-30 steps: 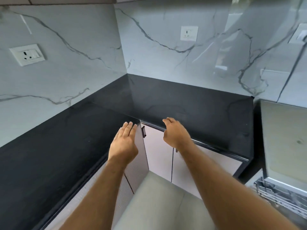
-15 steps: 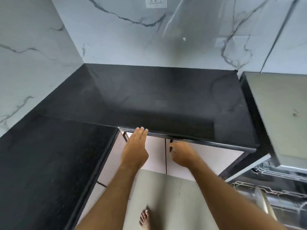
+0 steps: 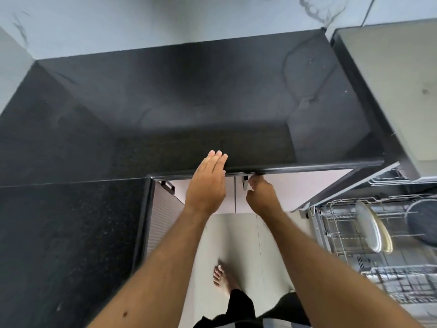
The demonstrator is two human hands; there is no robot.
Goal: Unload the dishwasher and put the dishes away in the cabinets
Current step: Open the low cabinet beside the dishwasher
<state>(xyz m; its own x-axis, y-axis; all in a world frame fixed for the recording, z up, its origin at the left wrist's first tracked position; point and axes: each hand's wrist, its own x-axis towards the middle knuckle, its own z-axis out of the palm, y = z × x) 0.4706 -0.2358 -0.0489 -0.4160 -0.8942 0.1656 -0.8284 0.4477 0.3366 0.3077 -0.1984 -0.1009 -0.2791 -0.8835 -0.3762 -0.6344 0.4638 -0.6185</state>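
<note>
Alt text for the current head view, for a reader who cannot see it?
A person's right hand pinches a cabinet door handle under a black countertop, while the left hand rests flat-fingered at the counter edge. At right, an open dishwasher rack holds a plate.

- We find one view only, a wide-angle camera worn on the head.
- It faces steeply down over the black counter (image 3: 212, 102) corner toward the floor (image 3: 236, 245).
- Both forearms enter from the bottom edge, near the lens.
- The dishwasher rack (image 3: 343, 233) sits at the right edge.
</note>
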